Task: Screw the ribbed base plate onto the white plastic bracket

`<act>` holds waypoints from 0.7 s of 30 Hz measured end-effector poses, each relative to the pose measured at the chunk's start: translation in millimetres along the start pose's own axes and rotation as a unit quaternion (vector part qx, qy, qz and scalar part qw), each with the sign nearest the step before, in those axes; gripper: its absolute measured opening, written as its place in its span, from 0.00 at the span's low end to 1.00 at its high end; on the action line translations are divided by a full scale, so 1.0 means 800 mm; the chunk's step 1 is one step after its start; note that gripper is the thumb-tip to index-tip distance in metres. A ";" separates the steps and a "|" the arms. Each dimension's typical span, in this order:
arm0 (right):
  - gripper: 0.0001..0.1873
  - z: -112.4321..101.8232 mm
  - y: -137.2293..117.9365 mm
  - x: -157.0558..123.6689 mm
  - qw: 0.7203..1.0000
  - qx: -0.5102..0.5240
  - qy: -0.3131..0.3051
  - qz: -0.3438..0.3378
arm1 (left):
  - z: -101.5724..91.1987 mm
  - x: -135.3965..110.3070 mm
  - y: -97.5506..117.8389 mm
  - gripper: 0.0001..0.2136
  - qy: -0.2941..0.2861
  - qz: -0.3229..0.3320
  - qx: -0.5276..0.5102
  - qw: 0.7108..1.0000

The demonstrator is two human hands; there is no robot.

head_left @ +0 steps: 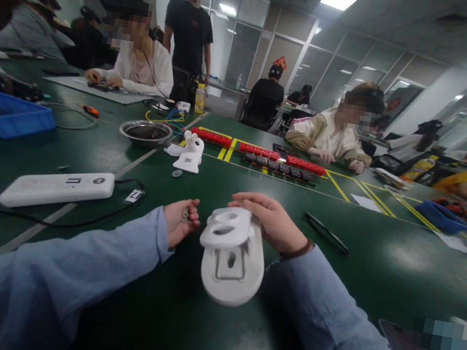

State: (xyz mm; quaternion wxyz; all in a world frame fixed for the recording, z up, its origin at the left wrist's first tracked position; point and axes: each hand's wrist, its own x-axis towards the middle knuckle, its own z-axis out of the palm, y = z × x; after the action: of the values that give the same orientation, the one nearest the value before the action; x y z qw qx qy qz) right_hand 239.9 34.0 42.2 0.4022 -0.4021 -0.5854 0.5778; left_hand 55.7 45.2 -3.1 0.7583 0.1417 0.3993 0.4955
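Note:
My right hand [268, 220] is wrapped round the back and right side of a white plastic part [230, 285], which has a rounded base and an upper piece with two oval holes. A small slot and a thin rectangular outline show on the base's face. My left hand [181, 221], left of the part and apart from it, has its fingers curled round a small pale round piece [186, 213] with a dark centre. Farther back stands another white plastic part [190, 157], with a small grey disc [177, 173] on the table in front of it.
A white power strip [58, 189] and its black cable lie left. Behind are a metal bowl [126, 132], red blocks [259, 151] and a blue tray [4, 127]. A black pen-like object [326, 233] lies right. Several people sit around the green table [138, 314].

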 end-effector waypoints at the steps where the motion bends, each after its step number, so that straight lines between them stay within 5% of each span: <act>1: 0.12 -0.001 0.004 -0.001 0.999 -0.042 -0.024 -0.006 | -0.007 0.009 0.010 0.12 0.010 0.027 0.001 1.000; 8: 0.09 0.026 0.024 -0.002 0.959 -0.276 -0.057 -0.042 | -0.031 0.031 0.047 0.10 0.002 0.075 0.096 0.993; 11: 0.10 0.012 0.005 -0.003 0.927 -0.369 0.023 -0.057 | -0.030 0.028 0.040 0.08 -0.032 0.082 0.166 0.982; 14: 0.11 -0.032 -0.009 -0.004 0.891 -0.436 0.124 -0.028 | -0.031 0.018 0.035 0.05 -0.082 0.056 0.243 0.965; 16: 0.12 -0.064 -0.005 -0.005 0.876 -0.453 0.164 0.016 | -0.034 0.005 0.035 0.05 -0.147 0.058 0.354 0.922; 20: 0.14 -0.099 0.016 0.001 0.879 -0.415 0.226 0.055 | -0.038 -0.021 0.029 0.33 -0.255 0.153 0.625 0.722; 21: 0.15 -0.098 0.018 0.004 0.885 -0.393 0.247 0.045 | -0.038 -0.026 0.025 0.35 -0.251 0.183 0.649 0.694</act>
State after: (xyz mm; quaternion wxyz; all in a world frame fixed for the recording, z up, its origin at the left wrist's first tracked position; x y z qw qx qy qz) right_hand 311.9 64.8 28.8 0.3164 -0.6825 -0.6278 0.1999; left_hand 16.5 31.0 -0.5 0.4437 0.7882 0.3826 0.1883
